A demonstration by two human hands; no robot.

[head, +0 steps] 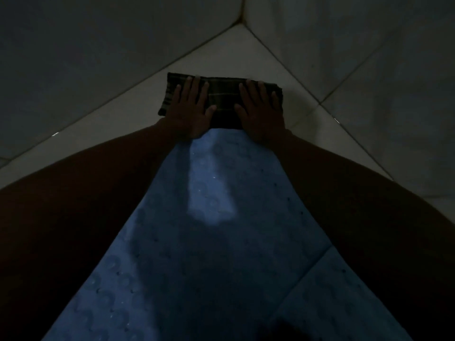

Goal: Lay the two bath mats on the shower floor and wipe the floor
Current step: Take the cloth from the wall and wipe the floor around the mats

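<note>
A dark checked cloth [222, 94], folded into a flat strip, lies on the white tiled shower floor [123, 114] near the corner. My left hand [190, 109] presses flat on its left half, fingers spread and straight. My right hand [259, 109] presses flat on its right half the same way. A blue bath mat [209, 242] with a pattern of small holes stretches from just below my hands toward me. A second blue mat [344, 303] adjoins it at the lower right along a seam. The scene is dim.
Two tiled walls [344, 45] meet in a corner just beyond the cloth. Bare floor tile shows left and right of the mats. My dark forearms cross the lower left and lower right of the view.
</note>
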